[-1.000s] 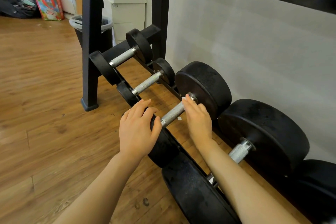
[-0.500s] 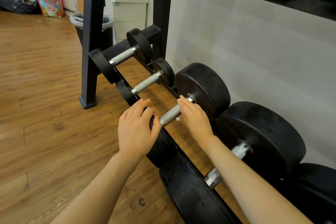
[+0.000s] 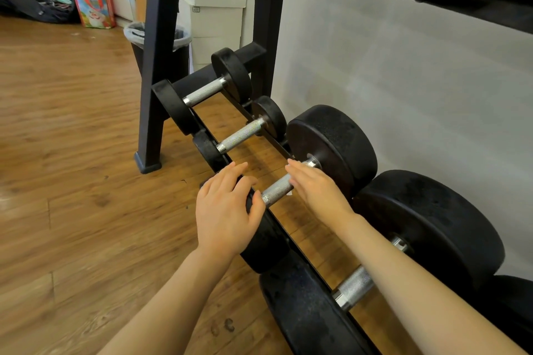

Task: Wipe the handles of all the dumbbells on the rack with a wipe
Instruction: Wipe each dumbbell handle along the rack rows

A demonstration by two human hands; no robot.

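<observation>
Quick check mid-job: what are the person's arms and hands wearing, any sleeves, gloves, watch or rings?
Nothing worn is visible. The left hand and right hand are bare, with no gloves, rings or wristband in view. Both forearms are uncovered as far as the picture's lower edge, so no sleeve shows. Fingernails look short and unpainted.

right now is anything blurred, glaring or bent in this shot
Head view: the wood floor at left is smeared with motion blur; the knurled handle between the left hand and right hand stays sharp; daylight glints on the steel; wide-angle bends the rack upright.
</observation>
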